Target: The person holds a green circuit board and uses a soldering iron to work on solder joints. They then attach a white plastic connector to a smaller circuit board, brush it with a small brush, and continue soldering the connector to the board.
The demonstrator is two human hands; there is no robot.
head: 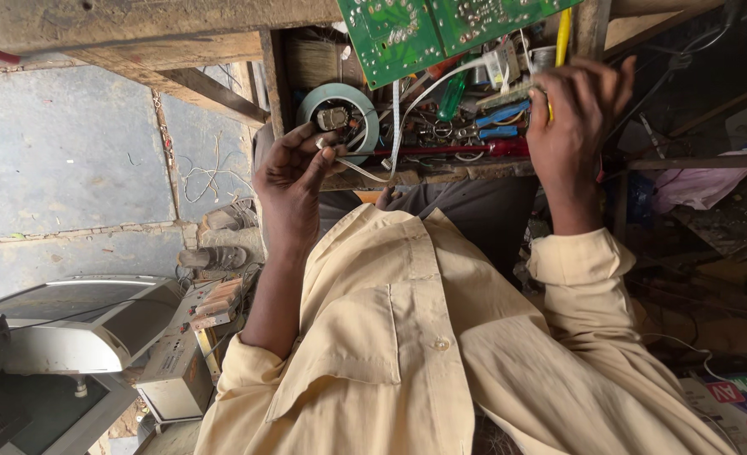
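Observation:
My left hand [293,181] pinches the end of a thin white wire [365,173] between thumb and fingertips, just in front of a grey-green roll of tape [365,114]. The wire runs up toward a green circuit board [416,29] that hangs over a cluttered wooden shelf [441,173]. My right hand [572,118] is raised at the shelf's right end with its fingers closed around a thin yellow stick-like thing [563,34]; whether it is a tool or a cable I cannot tell. My beige shirt [407,354] fills the lower middle.
The shelf holds screwdrivers with red [491,148], blue [500,114] and green [454,97] handles, plus loose wires. A grey television set [70,337] and a beige electronic box [180,354] stand at lower left on the stone floor [61,152]. Pink cloth [698,185] lies at right.

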